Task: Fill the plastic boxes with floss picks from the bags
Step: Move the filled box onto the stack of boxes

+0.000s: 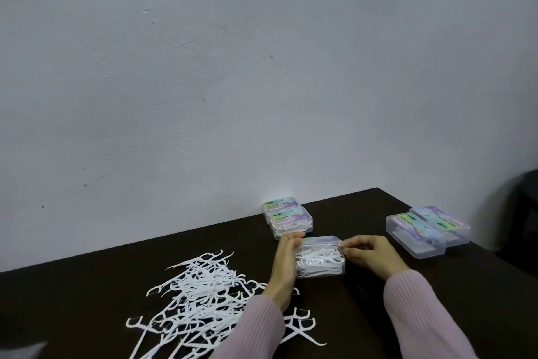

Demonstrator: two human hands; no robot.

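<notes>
Partly done, by the look of things. At 12 o'clock from the hands, against the wall (203, 67), two closed boxes (288, 217) packed with white picks, so two apparently finished. At 3 o'clock, well apart, two clear boxes (428, 230) side by side and touching, labels showing through, no picks visible inside; probably waiting to be filled. At 8 o'clock, a large loose heap of floss picks (203, 294) spread over the dark bench (87, 286), reaching under the left sleeve (253, 326). Plenty left to pack, then. No bag clearly in view; only a pale corner at the lower left edge, too cut off to name.

Current box (318, 256) in the middle of the bench, full of picks, lid seemingly down or nearly so; likely the closing step. Left hand (283, 262) flat along the box's 9 o'clock side, fingers straight and pressed together, tips at the far corner, touching the wall of the box. Right hand (368, 252) at the box's 3 o'clock side, fingers curled, tips pinching the upper right edge near the lid. Box held between both hands, just short of the two filled boxes behind it.

Whether the lid is fully latched: cannot tell.
</notes>
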